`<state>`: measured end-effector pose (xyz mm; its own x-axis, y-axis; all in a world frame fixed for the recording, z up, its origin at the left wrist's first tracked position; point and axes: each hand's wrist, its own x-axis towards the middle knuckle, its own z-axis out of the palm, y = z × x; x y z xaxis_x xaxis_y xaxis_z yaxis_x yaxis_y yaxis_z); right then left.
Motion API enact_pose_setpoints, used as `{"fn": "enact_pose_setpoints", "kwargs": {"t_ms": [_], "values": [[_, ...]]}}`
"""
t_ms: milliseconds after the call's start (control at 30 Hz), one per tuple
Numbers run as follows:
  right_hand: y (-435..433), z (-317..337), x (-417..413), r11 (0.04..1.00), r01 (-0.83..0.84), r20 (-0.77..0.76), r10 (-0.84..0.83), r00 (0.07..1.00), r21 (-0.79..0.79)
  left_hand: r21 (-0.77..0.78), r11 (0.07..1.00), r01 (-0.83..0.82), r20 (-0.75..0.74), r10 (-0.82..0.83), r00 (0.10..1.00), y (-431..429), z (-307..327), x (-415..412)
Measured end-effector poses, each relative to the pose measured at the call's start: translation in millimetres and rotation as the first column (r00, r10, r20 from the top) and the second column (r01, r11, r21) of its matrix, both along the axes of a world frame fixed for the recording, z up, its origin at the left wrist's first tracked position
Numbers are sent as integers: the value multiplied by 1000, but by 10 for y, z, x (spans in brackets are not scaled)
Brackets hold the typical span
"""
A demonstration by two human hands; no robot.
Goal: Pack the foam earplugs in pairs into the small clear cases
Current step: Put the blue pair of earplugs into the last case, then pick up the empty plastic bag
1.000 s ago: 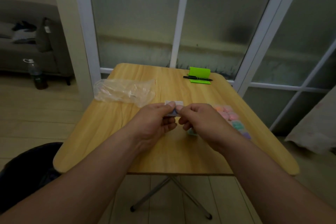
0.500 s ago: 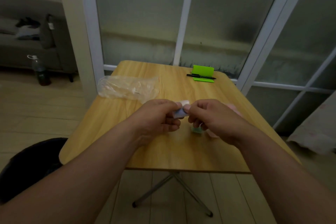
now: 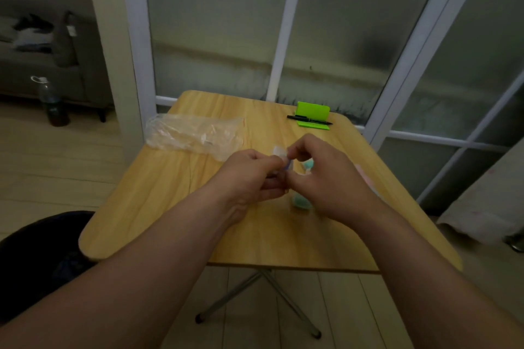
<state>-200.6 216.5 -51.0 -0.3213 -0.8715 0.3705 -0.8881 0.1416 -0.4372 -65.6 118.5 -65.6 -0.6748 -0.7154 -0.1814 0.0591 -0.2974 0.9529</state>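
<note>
Pinching from both sides, my left hand [image 3: 255, 177] and right hand [image 3: 326, 178] hold a small clear case [image 3: 278, 151] at their fingertips above the wooden table [image 3: 170, 207]. Something bluish shows in it, perhaps an earplug, but it is too blurred to tell. A crumpled clear plastic bag [image 3: 195, 136] lies far-left. A green stand [image 3: 313, 110] with a black pen [image 3: 309, 120] sits at the far edge. Teal earplugs [image 3: 300, 203] lie beside my right hand.

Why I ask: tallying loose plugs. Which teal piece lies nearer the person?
The teal piece by the heel of the right hand; the other teal piece sits farther back.
</note>
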Motion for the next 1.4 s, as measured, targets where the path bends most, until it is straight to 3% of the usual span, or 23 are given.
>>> {"fn": "enact_pose_setpoints", "kwargs": {"t_ms": [133, 267, 533, 800, 933, 1067, 1167, 1267, 1400], "values": [[-65, 59, -167, 999, -43, 112, 42, 993, 7, -71, 997, 35, 47, -31, 998, -33, 37, 0], [-334, 126, -595, 990, 31, -14, -30, 999, 140, -42, 997, -61, 40, 63, 997, -133, 53, 15], [-759, 113, -909, 893, 40, -198, 55, 979, 447, -20, 995, -102, 41, 102, 994, -169, 42, 6], [-884, 122, -869, 778, 60, -232, 112, 966, 626, 5, 993, -119, 57, 119, 991, -162, 7, -46], [-850, 108, -904, 822, 62, -176, 47, 983, 566, 1, 993, -115, 64, 115, 991, -155, 0, -65], [-797, 54, -828, 945, 109, -156, -62, 986, 309, -53, 994, -101, 94, 105, 990, -138, -31, -34], [-846, -38, -543, 978, 104, -41, -99, 994, 183, -168, 977, -133, 141, 158, 977, -231, -42, 118], [-976, -142, -107, 976, 40, 218, -87, 972, 213, -266, 933, -241, 156, 289, 945, -419, -30, 397], [-1251, -287, 282, 967, 24, 523, -159, 837, 255, -326, 848, -418, 139, 481, 866, -718, -6, 777]]}}
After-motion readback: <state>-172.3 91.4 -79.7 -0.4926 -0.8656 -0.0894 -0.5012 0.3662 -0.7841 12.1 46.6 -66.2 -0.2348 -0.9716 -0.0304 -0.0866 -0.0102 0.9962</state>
